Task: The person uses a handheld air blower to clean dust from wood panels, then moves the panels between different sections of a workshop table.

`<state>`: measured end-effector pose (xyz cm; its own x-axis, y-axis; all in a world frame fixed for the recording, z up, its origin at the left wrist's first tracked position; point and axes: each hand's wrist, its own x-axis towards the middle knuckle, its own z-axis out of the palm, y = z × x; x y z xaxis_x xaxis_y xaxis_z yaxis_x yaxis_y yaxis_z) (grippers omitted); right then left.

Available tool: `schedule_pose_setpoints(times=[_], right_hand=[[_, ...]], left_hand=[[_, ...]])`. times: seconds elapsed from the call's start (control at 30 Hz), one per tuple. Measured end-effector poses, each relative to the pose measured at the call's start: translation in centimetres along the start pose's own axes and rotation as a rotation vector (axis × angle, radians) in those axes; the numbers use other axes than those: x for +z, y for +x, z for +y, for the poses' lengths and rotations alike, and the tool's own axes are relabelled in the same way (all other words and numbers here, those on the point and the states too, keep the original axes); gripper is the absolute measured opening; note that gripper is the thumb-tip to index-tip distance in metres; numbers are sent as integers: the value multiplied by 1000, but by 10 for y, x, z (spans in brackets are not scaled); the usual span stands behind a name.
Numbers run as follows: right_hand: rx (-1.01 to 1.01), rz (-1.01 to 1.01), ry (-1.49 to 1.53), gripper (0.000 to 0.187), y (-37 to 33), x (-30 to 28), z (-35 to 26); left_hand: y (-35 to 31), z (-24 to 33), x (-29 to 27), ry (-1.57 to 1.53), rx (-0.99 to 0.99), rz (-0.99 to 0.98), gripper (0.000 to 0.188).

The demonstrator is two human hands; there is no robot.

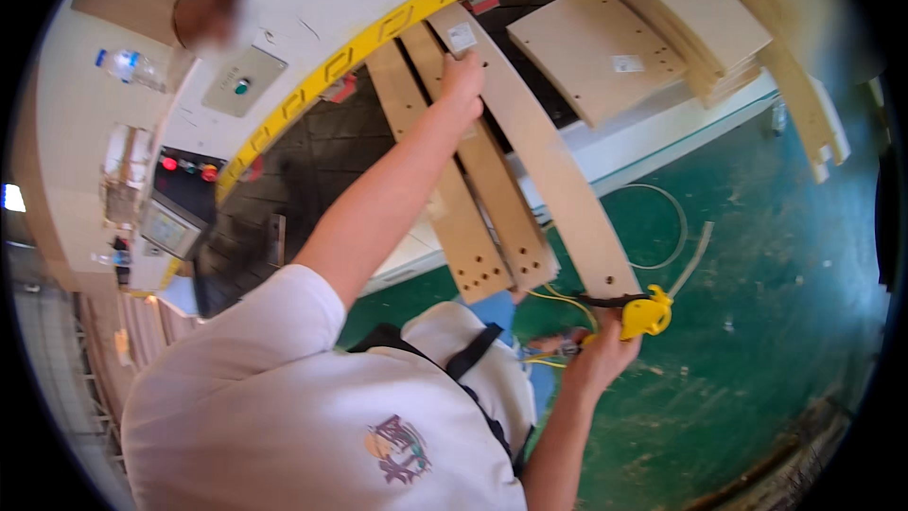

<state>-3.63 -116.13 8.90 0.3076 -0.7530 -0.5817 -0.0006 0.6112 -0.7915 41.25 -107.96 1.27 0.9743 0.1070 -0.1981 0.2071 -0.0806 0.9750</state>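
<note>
A long pale wooden board (pixel 558 170) with a white label near its far end slants from the machine bed toward me. My left hand (pixel 463 80) is closed round its far part, by the label. Closed on a yellow air blow gun (pixel 647 314) is my right hand (pixel 605 357); the gun's thin black nozzle lies across the board's near end, by a drilled hole. Whether the nozzle touches the wood I cannot tell. Left of this board are two more long boards, a middle one (pixel 518 218) and an outer one (pixel 452 213), both with holes at their near ends.
Right of the boards lie a wide drilled panel (pixel 596 52) and stacked panels (pixel 695 14). A yellow-striped white machine (pixel 312 14) curves along the far left, with a control screen (pixel 171 228). Another person (pixel 210 5) is beyond it. A pale hose (pixel 683 218) lies on the green floor (pixel 738 322).
</note>
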Motion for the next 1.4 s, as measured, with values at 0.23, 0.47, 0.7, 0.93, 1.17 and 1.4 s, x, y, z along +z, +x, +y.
schedule_pose_setpoints(times=[0.23, 0.47, 0.7, 0.93, 1.17, 1.4], right_hand=[[-4, -48, 42, 28, 5, 46, 0], [-84, -119, -7, 59, -1, 80, 21], [-387, -74, -484, 82, 6, 93, 27], [-300, -160, -512, 71, 10, 62, 16], [-13, -207, -686, 33, -12, -92, 29], [181, -223, -1104, 39, -98, -285, 90]], left_hand=[[39, 31, 14, -154, -177, 15, 31], [81, 50, 5, -197, -208, 19, 23], [129, 34, 7, -197, -201, -62, 24], [164, 8, -20, -283, -250, -281, 41], [-71, -15, 20, -297, -197, -136, 62], [-53, -53, 28, -66, -139, -253, 63]])
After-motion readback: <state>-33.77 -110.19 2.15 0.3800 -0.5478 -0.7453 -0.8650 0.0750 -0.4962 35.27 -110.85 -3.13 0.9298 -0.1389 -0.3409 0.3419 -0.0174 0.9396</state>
